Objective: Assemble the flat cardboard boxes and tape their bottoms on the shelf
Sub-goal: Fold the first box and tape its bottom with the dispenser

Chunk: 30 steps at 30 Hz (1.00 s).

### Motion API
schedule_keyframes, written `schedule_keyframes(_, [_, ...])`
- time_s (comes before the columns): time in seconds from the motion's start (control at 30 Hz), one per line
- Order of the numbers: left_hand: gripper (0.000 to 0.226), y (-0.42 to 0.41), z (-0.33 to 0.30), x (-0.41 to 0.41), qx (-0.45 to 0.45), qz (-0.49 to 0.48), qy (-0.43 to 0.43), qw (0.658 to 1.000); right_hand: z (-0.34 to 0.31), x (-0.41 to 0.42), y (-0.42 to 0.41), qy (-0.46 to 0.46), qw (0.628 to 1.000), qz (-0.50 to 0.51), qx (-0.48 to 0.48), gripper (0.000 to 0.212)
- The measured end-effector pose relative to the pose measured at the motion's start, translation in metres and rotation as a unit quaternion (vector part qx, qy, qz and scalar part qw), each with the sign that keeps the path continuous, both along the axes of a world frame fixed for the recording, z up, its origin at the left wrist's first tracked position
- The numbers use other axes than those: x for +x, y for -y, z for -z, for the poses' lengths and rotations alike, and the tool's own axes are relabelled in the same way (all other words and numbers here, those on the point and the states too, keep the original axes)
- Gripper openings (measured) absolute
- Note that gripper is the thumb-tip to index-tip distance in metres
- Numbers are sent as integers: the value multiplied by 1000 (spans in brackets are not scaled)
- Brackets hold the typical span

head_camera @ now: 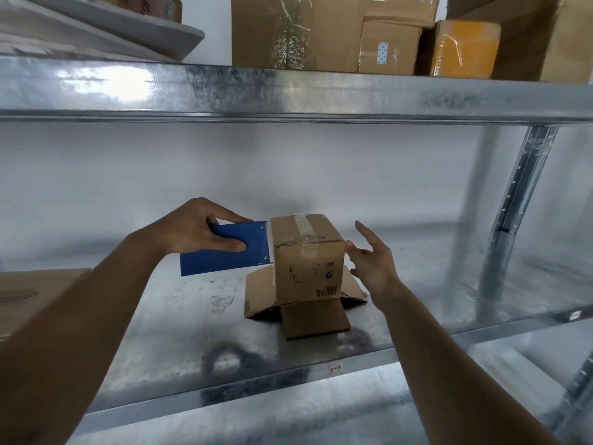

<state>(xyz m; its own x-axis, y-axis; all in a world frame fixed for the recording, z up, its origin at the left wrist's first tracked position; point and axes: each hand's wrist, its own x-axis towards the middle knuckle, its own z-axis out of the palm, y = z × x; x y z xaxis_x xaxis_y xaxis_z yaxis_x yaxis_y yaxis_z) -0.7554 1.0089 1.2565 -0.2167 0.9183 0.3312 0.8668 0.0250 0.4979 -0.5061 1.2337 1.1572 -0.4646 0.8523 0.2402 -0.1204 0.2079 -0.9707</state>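
On shelf [179, 303]: left hand [195, 229] holds scraper [224, 252] (seemingly) against box [308, 261].

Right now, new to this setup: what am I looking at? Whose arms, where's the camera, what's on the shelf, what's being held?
There is no robot here. A person wears one wide-angle camera on the head, so this single picture looks forward and down along their two bare arms.

They stand at a metal shelf. On it sits a small cardboard box, upside down: its taped bottom faces up and its loose top flaps are splayed out on the shelf around it.

The left hand has its grip on a blue tape dispenser, whose edge meets the box's upper left side. The right hand is open, fingers by the box's right side; whether they touch it is hard to tell.

At the left edge lies more cardboard. The upper shelf holds stored boxes.
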Motion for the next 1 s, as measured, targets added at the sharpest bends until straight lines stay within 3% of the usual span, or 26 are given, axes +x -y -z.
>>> schedule_keyframes(0.13, [48, -6, 1, -7, 0, 1, -9, 1000, -7, -12, -2, 56, 998, 10, 18, 35])
schedule_keyframes(0.2, [49, -9, 1, -9, 2, -2, -8, 1000, -4, -18, 5, 47, 988, 103, 105, 24])
schedule_keyframes(0.27, [49, -10, 2, -11, 4, 0, -7, 1000, -8, -21, 15, 27, 942, 201, 268, 22])
schedule_keyframes(0.3, [49, -10, 2, -11, 5, 2, -7, 1000, -9, -23, 17, 23, 905, 204, 372, 24])
schedule_keyframes(0.37, [49, -11, 2, -11, 3, 5, -9, 1000, -14, -33, 20, 33, 837, 130, 531, 29])
schedule_keyframes(0.4, [49, -11, 2, -11, 3, 5, -10, 1000, -18, -39, 22, 61, 820, 88, 562, 31])
schedule_keyframes(0.5, [49, -10, 1, -12, 4, 6, -11, 1000, -18, -55, 31, 187, 805, 29, 562, 38])
schedule_keyframes(0.57, [49, -9, 3, -15, -2, 4, -5, 1000, -9, -59, 32, 224, 800, 25, 556, 41])
schedule_keyframes(0.87, [48, 1, 6, -27, -17, 2, 20, 1000, 20, -61, 29, 186, 814, 64, 546, 40])
schedule_keyframes(1.0, [53, -3, 13, -29, -33, -7, 22, 999, 9, -65, 42, 242, 835, 63, 491, 47])
